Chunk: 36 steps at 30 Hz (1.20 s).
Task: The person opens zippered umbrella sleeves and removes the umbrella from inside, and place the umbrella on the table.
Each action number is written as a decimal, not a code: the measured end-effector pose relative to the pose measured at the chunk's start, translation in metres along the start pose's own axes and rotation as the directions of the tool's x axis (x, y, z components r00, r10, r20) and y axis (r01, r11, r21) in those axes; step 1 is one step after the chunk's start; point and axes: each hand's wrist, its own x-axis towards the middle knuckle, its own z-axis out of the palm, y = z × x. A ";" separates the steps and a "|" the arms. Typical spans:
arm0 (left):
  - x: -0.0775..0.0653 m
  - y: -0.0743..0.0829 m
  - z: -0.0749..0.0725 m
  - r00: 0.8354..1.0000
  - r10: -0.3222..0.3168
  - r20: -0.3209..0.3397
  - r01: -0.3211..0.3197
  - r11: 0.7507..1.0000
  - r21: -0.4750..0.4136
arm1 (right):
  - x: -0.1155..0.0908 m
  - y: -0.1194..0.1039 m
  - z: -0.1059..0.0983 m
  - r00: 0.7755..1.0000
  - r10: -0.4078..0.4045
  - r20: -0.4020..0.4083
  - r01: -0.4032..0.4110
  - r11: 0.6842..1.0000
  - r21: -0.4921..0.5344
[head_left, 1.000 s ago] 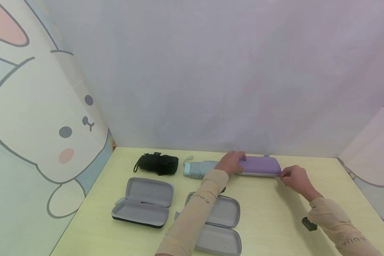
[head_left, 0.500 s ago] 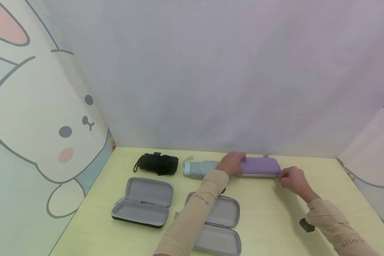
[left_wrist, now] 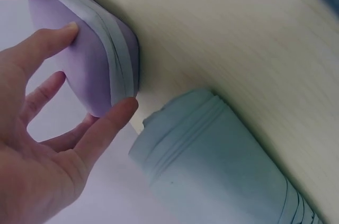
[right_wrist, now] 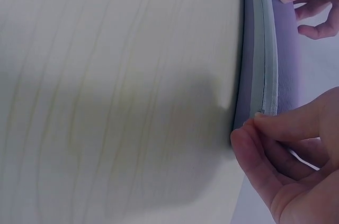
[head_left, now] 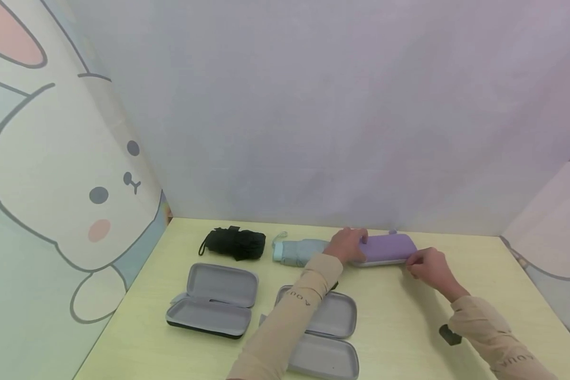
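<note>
A purple zip case (head_left: 388, 248), lid down, lies at the back of the table. My left hand (head_left: 345, 245) grips its left end, thumb on the purple face and fingertips round the end and seam in the left wrist view. At the case's right front corner, my right hand (head_left: 429, 268) pinches the small zipper pull (right_wrist: 259, 113) between thumb and forefinger. The grey zipper band (right_wrist: 268, 54) runs along the side, with its two edges together between the hands. Just left of my left hand lies a folded light-blue umbrella (head_left: 301, 252), partly behind that wrist.
A folded black umbrella (head_left: 235, 243) lies at the back left. Two more cases lie unfolded, grey insides up: one case (head_left: 218, 314) at the left, another case (head_left: 325, 356) partly under my left forearm. A pale wall hanging (head_left: 285, 132) rises behind the table.
My right hand has slid slightly left along the front of the purple case with the zipper pull. The case has turned a little, and my left hand has shifted slightly right with it.
</note>
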 end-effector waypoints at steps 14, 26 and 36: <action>-0.006 0.003 0.005 0.999 0.017 -0.036 -0.016 1.000 0.010 | -0.001 -0.005 0.003 1.000 0.001 0.005 -0.001 1.000 0.006; -0.011 0.004 0.011 0.998 0.031 -0.060 -0.030 0.999 0.015 | -0.001 -0.007 0.006 1.000 0.012 0.006 -0.012 1.000 0.022; -0.020 0.007 0.014 0.997 0.013 -0.073 -0.011 1.000 0.022 | -0.001 -0.007 0.009 1.000 0.007 -0.006 -0.007 0.999 0.034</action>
